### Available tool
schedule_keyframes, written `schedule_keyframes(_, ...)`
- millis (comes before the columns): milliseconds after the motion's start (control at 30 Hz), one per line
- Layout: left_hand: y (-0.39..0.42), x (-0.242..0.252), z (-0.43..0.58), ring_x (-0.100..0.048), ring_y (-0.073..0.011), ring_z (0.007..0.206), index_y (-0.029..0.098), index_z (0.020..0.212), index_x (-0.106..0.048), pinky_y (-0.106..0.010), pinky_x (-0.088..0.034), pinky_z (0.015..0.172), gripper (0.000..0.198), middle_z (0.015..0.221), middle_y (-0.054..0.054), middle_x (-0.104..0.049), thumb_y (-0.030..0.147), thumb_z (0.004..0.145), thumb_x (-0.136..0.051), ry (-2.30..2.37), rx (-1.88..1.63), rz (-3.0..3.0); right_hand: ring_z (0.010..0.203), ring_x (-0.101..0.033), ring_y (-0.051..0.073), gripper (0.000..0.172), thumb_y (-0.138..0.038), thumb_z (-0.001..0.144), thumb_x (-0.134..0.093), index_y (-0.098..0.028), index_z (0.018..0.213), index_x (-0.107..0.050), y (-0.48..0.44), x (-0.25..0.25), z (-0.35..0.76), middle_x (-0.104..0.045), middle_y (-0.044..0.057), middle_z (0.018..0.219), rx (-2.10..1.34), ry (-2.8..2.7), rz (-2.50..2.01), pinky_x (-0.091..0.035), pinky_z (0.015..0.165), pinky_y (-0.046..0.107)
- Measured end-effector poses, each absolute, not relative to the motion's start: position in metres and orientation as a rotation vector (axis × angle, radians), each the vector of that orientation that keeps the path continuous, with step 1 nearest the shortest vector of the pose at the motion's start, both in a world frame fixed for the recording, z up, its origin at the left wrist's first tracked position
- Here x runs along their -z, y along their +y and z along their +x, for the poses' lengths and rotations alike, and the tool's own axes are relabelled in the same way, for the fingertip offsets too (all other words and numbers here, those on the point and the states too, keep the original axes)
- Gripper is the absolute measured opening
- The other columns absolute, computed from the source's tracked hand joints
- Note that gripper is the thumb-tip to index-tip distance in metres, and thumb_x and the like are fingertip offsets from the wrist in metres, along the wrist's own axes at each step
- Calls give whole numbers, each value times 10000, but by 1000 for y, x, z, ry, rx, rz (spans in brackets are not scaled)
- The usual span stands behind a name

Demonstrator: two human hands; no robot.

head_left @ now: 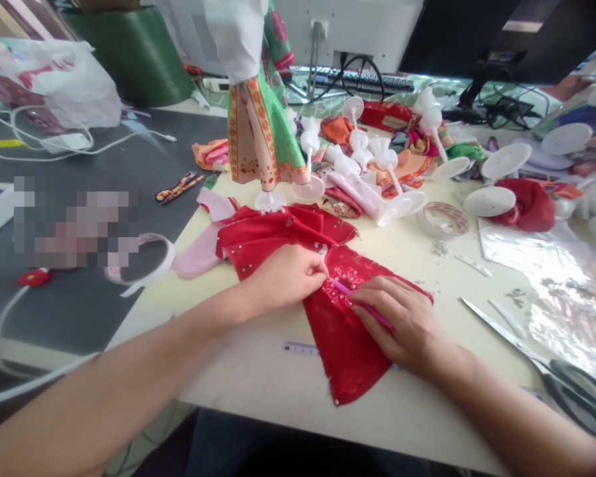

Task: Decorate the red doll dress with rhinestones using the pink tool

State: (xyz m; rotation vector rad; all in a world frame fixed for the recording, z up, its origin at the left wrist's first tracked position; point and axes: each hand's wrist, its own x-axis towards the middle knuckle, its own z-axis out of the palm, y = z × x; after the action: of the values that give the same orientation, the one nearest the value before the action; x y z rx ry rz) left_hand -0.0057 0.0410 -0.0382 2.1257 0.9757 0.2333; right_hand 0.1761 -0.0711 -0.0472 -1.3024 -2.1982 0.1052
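A small red garment (347, 344) with white dots and a patterned patch lies spread on the pale board. My right hand (402, 318) rests on its lower part, fingers closed round a thin pink pen-like tool (340, 286) whose tip points left at the patch. My left hand (291, 275) lies on the garment just left of that tip, thumb and forefinger pinched together; anything between them is too small to make out. Part of a ruler (300, 348) shows beside the garment's left edge. Above the garment stands a small form dressed in a green and orange dress (263, 139).
Black-handled scissors (541, 361) lie open at the right, near silvery plastic (571, 324). Tape rolls (443, 220) sit on both sides. White mannequin stands (397, 205) and cloth pieces crowd the back, before monitors (357, 30). A white cable (24, 384) runs at the left.
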Motion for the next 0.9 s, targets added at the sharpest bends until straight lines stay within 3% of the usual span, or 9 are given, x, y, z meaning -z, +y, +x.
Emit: schedule_keyframes(900,42,40,-4,-529,-101,539,201,710,-695,-230,-330,495,185,575,23,-622,254,750,-522,1000,-220,2173,775,-561,156,136,-132,866,-509,-155,985,-571,-73,47,178,-614,65,880,-126,-2154,-1303,-479,668,300)
